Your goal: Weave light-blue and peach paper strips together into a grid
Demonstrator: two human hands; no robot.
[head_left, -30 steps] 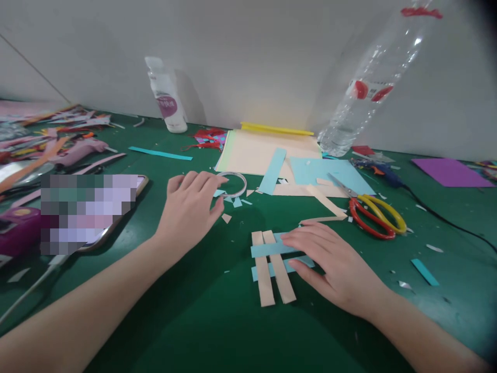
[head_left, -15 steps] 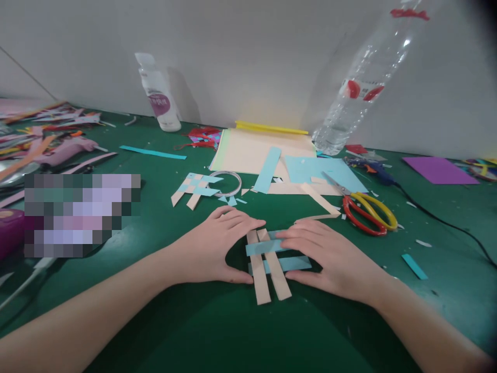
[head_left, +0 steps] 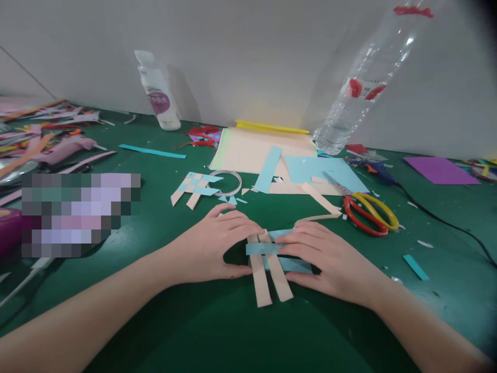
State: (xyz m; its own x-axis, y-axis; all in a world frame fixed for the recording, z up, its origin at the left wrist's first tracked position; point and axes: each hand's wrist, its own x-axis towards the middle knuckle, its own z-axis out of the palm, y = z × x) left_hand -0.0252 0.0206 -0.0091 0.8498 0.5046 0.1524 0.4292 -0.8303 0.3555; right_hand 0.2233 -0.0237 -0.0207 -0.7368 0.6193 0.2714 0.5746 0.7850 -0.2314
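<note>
A small weave of two peach and two light-blue paper strips (head_left: pixel 271 261) lies on the green table (head_left: pixel 217 331) in front of me. My left hand (head_left: pixel 212 247) rests at its left side, fingertips and thumb touching the strip ends, fingers curved and apart. On the right side my right hand (head_left: pixel 330 259) lies flat, its fingers spread over the blue strips and pressing them down. Farther back to the left sits a finished woven piece (head_left: pixel 196 186) of the same colours, beside a thin tape ring (head_left: pixel 230 182).
Red-and-yellow scissors (head_left: pixel 368 210) lie right of the hands, with a black cable (head_left: pixel 446 223) beyond. Peach and blue sheets (head_left: pixel 272 158), a clear plastic bottle (head_left: pixel 361 83) and a white glue bottle (head_left: pixel 157 90) stand at the back wall. Craft clutter and a glue gun (head_left: pixel 66 150) fill the left.
My left hand left the tape ring area, uncovering the finished woven piece, and came down to the left side of the strips. The right hand stayed on the blue strips.
</note>
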